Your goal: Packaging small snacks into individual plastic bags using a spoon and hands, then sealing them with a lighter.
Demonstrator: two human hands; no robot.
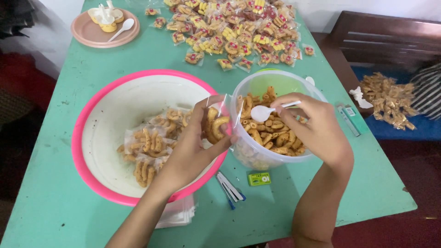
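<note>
A mint-green surface [69, 202] is carrying a pink-rimmed white basin [92, 151], a clear tub [257, 160], a pile of sealed snack packets [234, 32], a pink plate [92, 34], a small green box [259, 178], pens [229, 188], a stack of empty bags [177, 216] and a green lighter [356, 118].

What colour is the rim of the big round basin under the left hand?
Bright pink rim, white inside; it shows in the head view.

Basin [92, 138] left of tub [257, 158]
</note>
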